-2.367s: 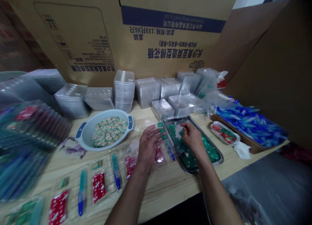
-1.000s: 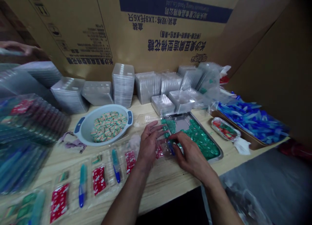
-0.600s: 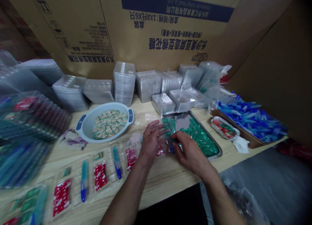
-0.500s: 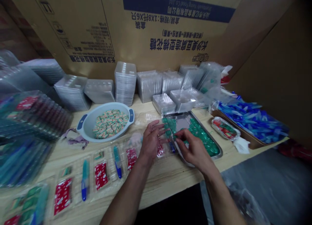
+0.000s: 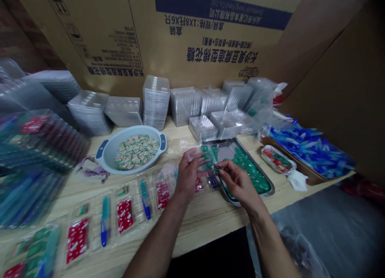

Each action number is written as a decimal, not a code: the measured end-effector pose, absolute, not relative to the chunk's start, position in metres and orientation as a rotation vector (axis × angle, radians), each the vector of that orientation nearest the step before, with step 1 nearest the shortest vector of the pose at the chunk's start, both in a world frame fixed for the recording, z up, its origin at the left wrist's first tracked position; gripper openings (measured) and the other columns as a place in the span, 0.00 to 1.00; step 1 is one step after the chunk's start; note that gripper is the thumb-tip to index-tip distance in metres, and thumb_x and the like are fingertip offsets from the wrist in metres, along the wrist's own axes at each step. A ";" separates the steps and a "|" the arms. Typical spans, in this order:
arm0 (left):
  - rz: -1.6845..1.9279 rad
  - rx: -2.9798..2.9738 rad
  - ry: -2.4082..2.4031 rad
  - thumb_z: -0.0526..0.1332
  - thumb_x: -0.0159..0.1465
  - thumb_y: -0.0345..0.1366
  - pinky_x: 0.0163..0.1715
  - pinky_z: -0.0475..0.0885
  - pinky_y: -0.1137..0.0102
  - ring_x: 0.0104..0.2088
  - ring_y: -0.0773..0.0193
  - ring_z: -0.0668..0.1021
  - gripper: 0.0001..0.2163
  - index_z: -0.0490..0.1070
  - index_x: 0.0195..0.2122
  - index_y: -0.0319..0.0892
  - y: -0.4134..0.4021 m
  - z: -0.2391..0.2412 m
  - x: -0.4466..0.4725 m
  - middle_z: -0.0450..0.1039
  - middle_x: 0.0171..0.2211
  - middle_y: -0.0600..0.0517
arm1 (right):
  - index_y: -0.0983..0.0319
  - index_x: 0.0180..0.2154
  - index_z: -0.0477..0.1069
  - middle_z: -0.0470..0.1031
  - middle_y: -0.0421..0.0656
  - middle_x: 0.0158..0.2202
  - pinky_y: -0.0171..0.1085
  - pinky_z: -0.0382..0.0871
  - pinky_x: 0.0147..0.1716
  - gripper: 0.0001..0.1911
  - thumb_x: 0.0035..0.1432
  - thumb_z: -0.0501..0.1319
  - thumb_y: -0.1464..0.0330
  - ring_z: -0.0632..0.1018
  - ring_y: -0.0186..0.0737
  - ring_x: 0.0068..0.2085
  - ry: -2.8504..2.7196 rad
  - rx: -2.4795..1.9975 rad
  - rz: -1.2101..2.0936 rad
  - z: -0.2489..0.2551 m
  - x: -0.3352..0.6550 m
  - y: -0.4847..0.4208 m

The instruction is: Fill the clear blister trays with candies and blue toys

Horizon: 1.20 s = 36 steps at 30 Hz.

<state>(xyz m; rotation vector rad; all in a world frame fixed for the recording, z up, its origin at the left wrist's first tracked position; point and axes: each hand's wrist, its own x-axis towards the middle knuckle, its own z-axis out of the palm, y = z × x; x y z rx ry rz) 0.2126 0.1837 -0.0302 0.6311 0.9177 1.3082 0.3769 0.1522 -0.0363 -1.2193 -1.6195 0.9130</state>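
Observation:
My left hand [image 5: 189, 171] reaches over the row of clear plastic packs with its fingers spread, at the left side of a metal tray [image 5: 269, 189]. Its fingertips are beside some green candies [image 5: 207, 151]; whether they touch the plastic there I cannot tell. Close by, my right hand [image 5: 237, 179] pinches a small green candy [image 5: 217, 170] between thumb and forefinger, over the tray's left edge. More shiny green candies [image 5: 255, 175] lie in the tray. Beneath the left hand, a pack with a red sachet [image 5: 199, 184] is partly hidden.
Filled packs with red sachets [image 5: 124, 216] and blue pens [image 5: 145, 199] line the front. A pale blue basin [image 5: 106, 163] holds striped candies. Stacks of clear trays [image 5: 155, 101] stand behind. At right are a foil-like dish [image 5: 278, 159] and a carton [image 5: 313, 177] of blue pieces.
My right hand has shifted slightly, its fingertips now pinched lower around a green candy. My left hand stays nearly in place with its fingers a little closer to the right hand.

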 end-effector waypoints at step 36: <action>1.220 0.545 0.853 0.66 0.56 0.33 0.33 0.77 0.66 0.34 0.60 0.82 0.23 0.65 0.52 0.41 0.185 -0.027 0.208 0.78 0.43 0.45 | 0.60 0.46 0.70 0.74 0.43 0.38 0.41 0.66 0.42 0.09 0.65 0.56 0.70 0.75 0.43 0.40 -1.945 -1.290 0.608 -0.025 0.374 0.145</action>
